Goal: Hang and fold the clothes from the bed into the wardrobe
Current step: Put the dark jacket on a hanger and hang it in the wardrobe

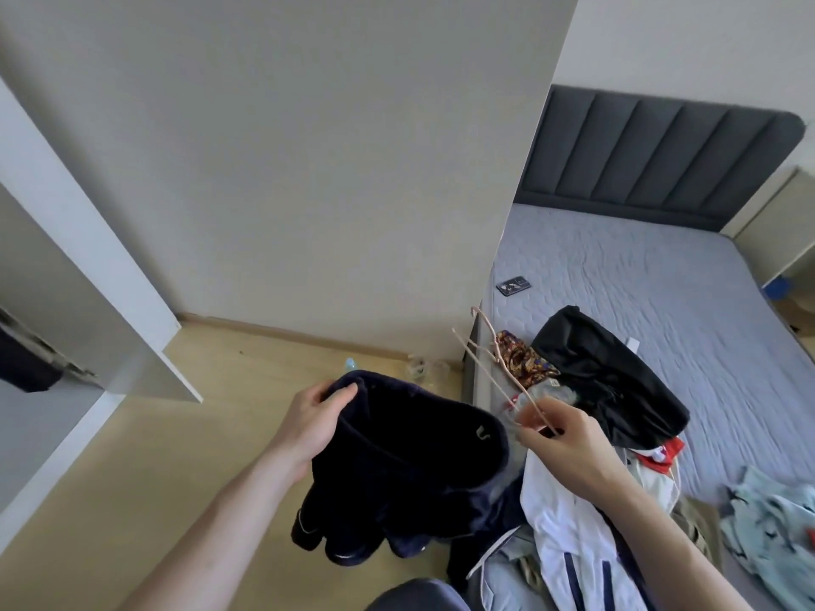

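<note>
Bedroom seen from my head cam, looking down: pale wall w/ a jutting corner ahead, light wood floor (145,456) below, bed (639,275) at right w/ a dark grey padded headboard (652,156) and a bare grey-blue mattress. At far left I see a white wardrobe door (79,258) standing open; the inside is mostly cut off by the frame edge, only a dark garment (24,363) hanging there shows in part.

My left hand (308,416) grips the waistband of dark navy shorts (397,469), fingers curled over the rim, thumb on the outside. They hang open-mouthed over the floor just beside the bed's corner; legs droop down, detail lost in the dark fabric.

My right hand (569,438) pinches a thin pale hanger (494,368) btwn thumb and fingertips, other fingers loosely bent. Its hook points up and away toward the wall corner; the lower end is hidden behind my fingers.

On the mattress, near edge: a black garment (608,372) in a heap, a red-gold patterned cloth (522,359) partly behind the hanger, a white garment w/ navy stripes (569,540) under my right forearm, something red-and-white (661,452) mostly buried. A pale blue-green printed piece (776,522) is cut off at right. A phone (514,285) lies farther up the mattress, well apart from the pile. Small clear objects on the floor by the skirting are too blurred to identify.
</note>
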